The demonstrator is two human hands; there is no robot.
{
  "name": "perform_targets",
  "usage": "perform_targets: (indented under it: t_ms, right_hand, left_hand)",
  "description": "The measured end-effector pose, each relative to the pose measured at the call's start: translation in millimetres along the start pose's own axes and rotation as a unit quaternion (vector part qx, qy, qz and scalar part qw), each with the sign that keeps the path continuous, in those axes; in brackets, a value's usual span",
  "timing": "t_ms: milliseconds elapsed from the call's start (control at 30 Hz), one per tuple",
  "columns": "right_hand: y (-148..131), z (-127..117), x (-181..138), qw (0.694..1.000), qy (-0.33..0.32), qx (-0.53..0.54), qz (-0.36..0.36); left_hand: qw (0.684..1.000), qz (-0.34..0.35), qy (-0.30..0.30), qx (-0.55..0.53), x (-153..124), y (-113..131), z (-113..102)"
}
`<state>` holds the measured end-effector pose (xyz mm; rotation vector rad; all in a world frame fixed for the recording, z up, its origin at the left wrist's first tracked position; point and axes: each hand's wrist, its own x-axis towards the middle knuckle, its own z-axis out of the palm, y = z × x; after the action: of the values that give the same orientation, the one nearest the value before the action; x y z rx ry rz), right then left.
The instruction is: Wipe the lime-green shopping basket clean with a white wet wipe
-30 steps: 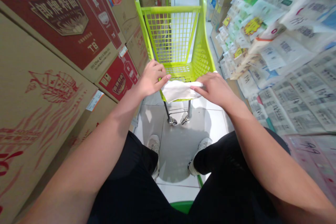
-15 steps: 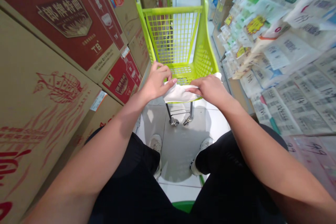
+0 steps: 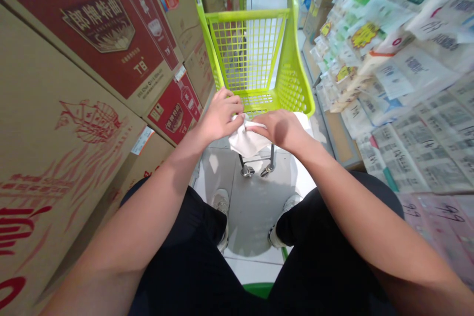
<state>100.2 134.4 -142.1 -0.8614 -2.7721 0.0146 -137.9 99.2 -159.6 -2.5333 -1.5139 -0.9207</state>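
Observation:
A bright green shopping cart (image 3: 296,69) stands in front of me, its basket facing my knees. Over its near rim hangs a white cloth (image 3: 249,142), bunched and creased between my hands. My left hand (image 3: 224,113) is closed on the cloth's left part at the cart's rim, with the thumb pointing right. Close beside it, my right hand (image 3: 279,128) pinches a fold of the same cloth. Part of the cloth and the near rim are hidden behind my fingers.
Stacked cardboard boxes (image 3: 99,44) rise along the left. Plastic-wrapped packs (image 3: 403,69) with price marks fill the right side. Below the cart are its caster wheels (image 3: 247,172) on the tiled floor (image 3: 248,207), between my shoes. A green seat edge (image 3: 259,290) shows beneath me.
My right hand has moved left, closer to the left hand, and the cloth has gone from stretched along the rim to bunched. The view has shifted slightly.

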Motion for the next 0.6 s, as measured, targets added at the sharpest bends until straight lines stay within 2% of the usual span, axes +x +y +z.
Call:
perform_targets:
  t_ms: [133, 267, 400, 500, 600]
  right_hand:
    - [25, -6, -17, 0.998, 0.026, 0.049, -0.019]
    - [55, -15, -36, 0.997, 0.02, 0.07, -0.007]
    - [83, -18, -48, 0.993, 0.055, 0.098, -0.032]
    - [83, -18, -49, 0.994, 0.066, 0.087, -0.02]
    - [64, -14, -42, 0.995, 0.054, 0.076, -0.019]
  left_hand:
    - [1.0, 0.011, -0.025, -0.01, 3, -10, -8]
    - [1.0, -0.006, -0.014, -0.01, 6, -11, -6]
    - [1.0, -0.015, 0.002, -0.012, 7, -9, -1]
    - [1.0, -0.016, 0.01, -0.008, 5, -7, 2]
    - [1.0, -0.011, 0.017, -0.008, 3, -3, 5]
